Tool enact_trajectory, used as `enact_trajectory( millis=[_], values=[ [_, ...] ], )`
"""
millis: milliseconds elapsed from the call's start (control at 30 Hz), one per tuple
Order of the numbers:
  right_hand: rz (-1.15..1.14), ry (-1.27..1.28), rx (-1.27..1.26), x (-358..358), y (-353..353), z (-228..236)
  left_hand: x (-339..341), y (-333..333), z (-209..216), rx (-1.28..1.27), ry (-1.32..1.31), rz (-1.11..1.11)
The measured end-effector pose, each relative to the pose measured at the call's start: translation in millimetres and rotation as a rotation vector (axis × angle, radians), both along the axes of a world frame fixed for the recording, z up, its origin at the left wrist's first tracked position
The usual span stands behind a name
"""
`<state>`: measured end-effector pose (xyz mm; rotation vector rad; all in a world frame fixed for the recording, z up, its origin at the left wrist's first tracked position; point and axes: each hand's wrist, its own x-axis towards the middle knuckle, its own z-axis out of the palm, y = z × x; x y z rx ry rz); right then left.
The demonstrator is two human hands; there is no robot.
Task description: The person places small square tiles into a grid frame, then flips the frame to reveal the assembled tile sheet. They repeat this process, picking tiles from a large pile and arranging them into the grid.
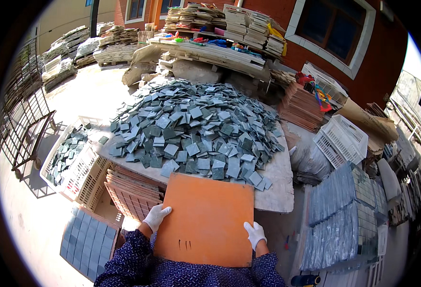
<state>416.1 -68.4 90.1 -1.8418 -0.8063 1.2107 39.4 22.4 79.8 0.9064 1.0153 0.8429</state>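
An orange square board (pixel 208 217) with a few short dark marks near its lower edge lies in front of me, close to my body. My left hand (pixel 157 216), in a white glove, grips its left edge. On the opposite edge, my right hand (pixel 255 234), gloved the same way, is closed with the thumb on top; the fingers beneath are hidden. Just beyond the board, a large heap of small square grey-green stone tiles (pixel 196 129) covers a pale tabletop (pixel 280 191). The board's far edge overlaps the table's near edge in view.
At left stand a white crate of tiles (pixel 83 179), a stack of reddish-brown boards (pixel 131 191) and a grid of dark tiles (pixel 88 241). Plastic-wrapped tile stacks (pixel 332 229) and an empty white crate (pixel 342 138) stand at right. A metal cart (pixel 26 124) is far left.
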Motion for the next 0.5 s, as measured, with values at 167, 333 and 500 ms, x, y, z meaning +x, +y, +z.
enact_trajectory(
  millis=[167, 333, 500],
  values=[
    [0.036, -0.016, -0.058, -1.1, -7.7, -0.9, -9.2, 0.9, -16.0, -0.043, -0.033, -0.050],
    [0.010, 0.394, 0.052, 16.1, 3.7, -30.8, 4.3, 14.7, -1.9, -0.068, -0.095, -0.110],
    [0.053, 0.549, 0.020, 10.9, 18.3, -7.4, -3.7, 27.8, 3.8, -0.164, -0.148, -0.172]
  ],
)
